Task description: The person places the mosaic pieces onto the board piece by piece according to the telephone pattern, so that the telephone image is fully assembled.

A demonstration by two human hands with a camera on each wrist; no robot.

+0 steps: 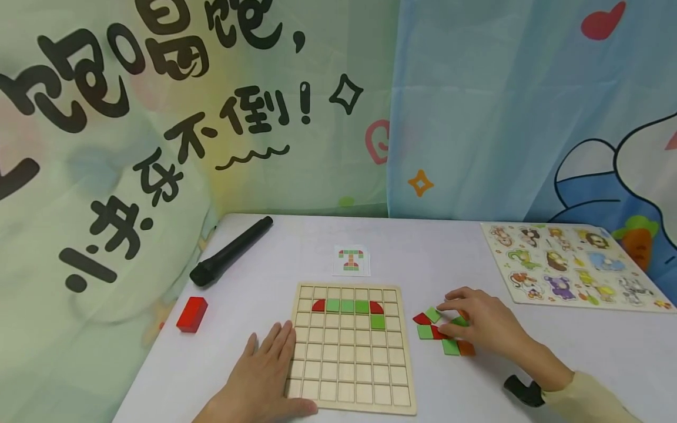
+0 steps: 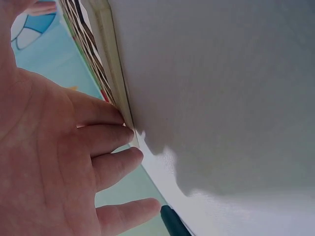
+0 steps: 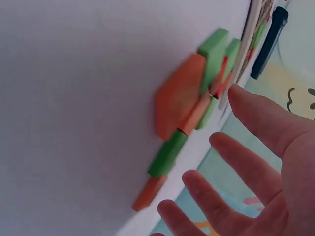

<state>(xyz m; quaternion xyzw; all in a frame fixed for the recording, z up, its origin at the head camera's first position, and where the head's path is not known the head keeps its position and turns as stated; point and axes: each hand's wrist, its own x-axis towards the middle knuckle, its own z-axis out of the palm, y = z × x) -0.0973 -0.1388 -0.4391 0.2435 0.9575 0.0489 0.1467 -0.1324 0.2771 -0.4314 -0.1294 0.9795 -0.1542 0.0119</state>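
A wooden grid board (image 1: 344,353) lies on the white table. Near its top is a row with a red rounded piece (image 1: 319,305) at the left, several green squares (image 1: 347,306) and another red rounded piece (image 1: 376,307) at the right; one green square (image 1: 378,322) sits below that right end. My left hand (image 1: 259,373) rests along the board's left edge, fingers straight. Over a loose group of red, orange and green pieces (image 1: 451,347), my right hand (image 1: 483,323) hovers with fingers spread. In the right wrist view its fingertips stand apart from an orange piece (image 3: 181,98).
Behind the board lies a small pattern card (image 1: 351,267). A red block (image 1: 193,315) and a black microphone-like stick (image 1: 231,251) are at the left. An animal picture board (image 1: 576,264) occupies the back right. A printed curtain (image 1: 317,188) hangs behind the table.
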